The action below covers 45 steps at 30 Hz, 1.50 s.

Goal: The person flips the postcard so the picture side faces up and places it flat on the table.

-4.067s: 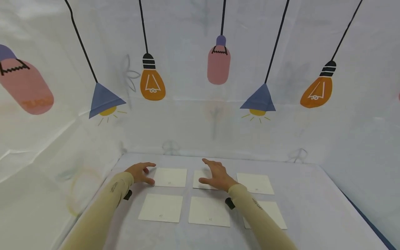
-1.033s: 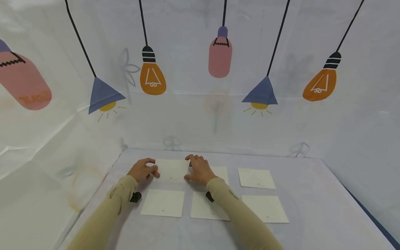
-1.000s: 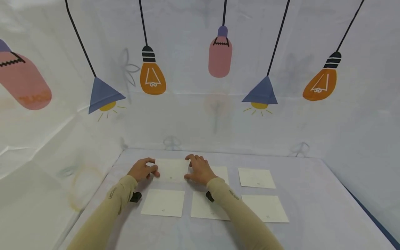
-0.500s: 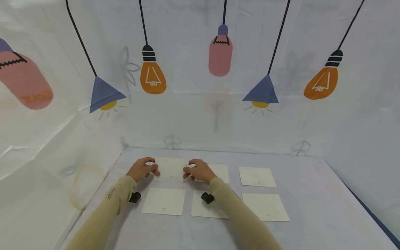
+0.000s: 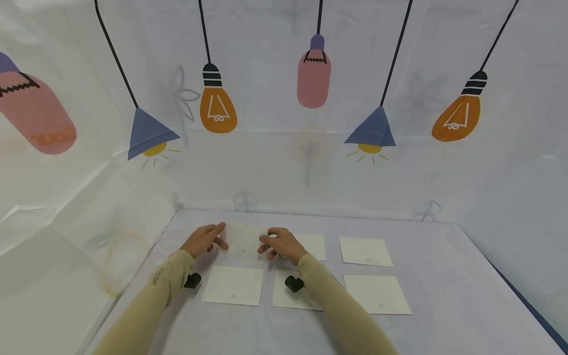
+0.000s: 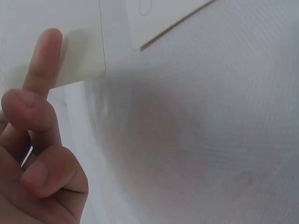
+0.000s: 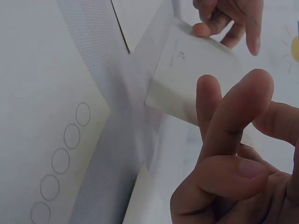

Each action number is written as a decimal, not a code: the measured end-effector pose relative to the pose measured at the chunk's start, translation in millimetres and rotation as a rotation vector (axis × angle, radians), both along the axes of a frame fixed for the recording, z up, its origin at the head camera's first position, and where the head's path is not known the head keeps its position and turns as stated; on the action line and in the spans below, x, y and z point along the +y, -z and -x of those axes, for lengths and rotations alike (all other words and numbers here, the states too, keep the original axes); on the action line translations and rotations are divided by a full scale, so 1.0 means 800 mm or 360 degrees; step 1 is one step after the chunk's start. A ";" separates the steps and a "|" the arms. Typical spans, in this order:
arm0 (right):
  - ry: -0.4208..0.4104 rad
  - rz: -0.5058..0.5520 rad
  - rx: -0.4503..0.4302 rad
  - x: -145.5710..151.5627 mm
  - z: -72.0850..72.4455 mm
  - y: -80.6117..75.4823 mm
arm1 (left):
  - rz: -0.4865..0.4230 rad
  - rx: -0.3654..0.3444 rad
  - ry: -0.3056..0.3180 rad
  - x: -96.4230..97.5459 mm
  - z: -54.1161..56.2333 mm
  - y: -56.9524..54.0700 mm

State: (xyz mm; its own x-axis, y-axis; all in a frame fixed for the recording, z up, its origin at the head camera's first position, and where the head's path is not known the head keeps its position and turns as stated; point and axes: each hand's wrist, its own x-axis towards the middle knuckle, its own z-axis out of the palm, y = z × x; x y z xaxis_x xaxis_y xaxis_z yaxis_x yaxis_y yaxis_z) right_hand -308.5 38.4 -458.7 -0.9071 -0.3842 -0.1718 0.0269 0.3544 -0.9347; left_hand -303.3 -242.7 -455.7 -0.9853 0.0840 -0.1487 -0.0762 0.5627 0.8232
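Two rows of off-white cards lie on the white table, and both hands are at the back left card (image 5: 246, 239). At that card's left edge is my left hand (image 5: 201, 240), its index finger stretched out and the other fingers bent. In the left wrist view the outstretched fingertip overlaps the card. Across from it, my right hand (image 5: 284, 244) stays at the card's right edge with loosely bent fingers and nothing visible between them. The right wrist view shows small dark print on this card (image 7: 170, 77), with the left fingers along its far side.
Beside the right hand is the back middle card (image 5: 314, 246), and farther along the back right card (image 5: 366, 251). In front are the left card (image 5: 232, 286), middle card (image 5: 284, 300) and right card (image 5: 383, 294). A white wall sheet (image 5: 266, 162) with lamp drawings stands behind.
The right hand has come left from above the back middle card to the back left card's right edge. Over the last half second the left index finger has stretched out from the card's edge.
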 end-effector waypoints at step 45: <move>-0.0046 -0.0196 0.0163 -0.001 -0.030 -0.016 | 0.0320 0.0235 0.0100 -0.015 -0.039 -0.012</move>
